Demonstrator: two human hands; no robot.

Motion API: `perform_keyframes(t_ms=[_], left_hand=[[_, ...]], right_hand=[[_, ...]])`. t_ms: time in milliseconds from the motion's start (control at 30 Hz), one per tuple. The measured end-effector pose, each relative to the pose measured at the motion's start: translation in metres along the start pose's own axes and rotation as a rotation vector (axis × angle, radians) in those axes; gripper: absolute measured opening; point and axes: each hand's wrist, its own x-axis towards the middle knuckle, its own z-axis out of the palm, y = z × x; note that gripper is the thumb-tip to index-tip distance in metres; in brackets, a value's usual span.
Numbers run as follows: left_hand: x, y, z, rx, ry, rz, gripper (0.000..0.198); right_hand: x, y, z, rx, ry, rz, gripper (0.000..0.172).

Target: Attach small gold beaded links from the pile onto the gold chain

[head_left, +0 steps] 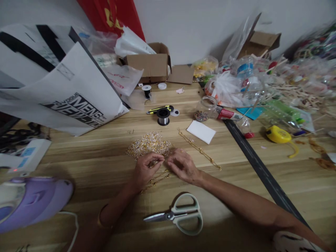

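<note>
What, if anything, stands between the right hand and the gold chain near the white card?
Nothing visible: only tabletop shows between the right hand and the gold chain. The white card lies past the chain, the scissors nearer the wearer; both are off that path.

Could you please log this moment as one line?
left hand: pinched, contents unclear; right hand: curled beside it; pile of gold-and-clear pieces: just beyond both; black spool: beyond pile; scissors: lying on table

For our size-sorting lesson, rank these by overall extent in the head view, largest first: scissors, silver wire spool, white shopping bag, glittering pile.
1. White shopping bag
2. Scissors
3. Glittering pile, partly hidden
4. Silver wire spool
</note>
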Motion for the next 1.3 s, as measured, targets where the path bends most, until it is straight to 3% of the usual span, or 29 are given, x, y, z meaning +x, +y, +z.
perform_keyframes(t_ms=[667,1300], left_hand=[[0.0027,0.0004,-0.0004,-0.164,-0.011,-0.162,0.012],[0.0031,-0.0036,-0.0017,-0.18,-0.051,-0.165,0.011]], right_hand=[[0.0004,-0.0004,-0.0008,0.01,0.0,0.006,0.009],[0.0,0.0003,-0.0002,0.009,0.005,0.002,0.009]])
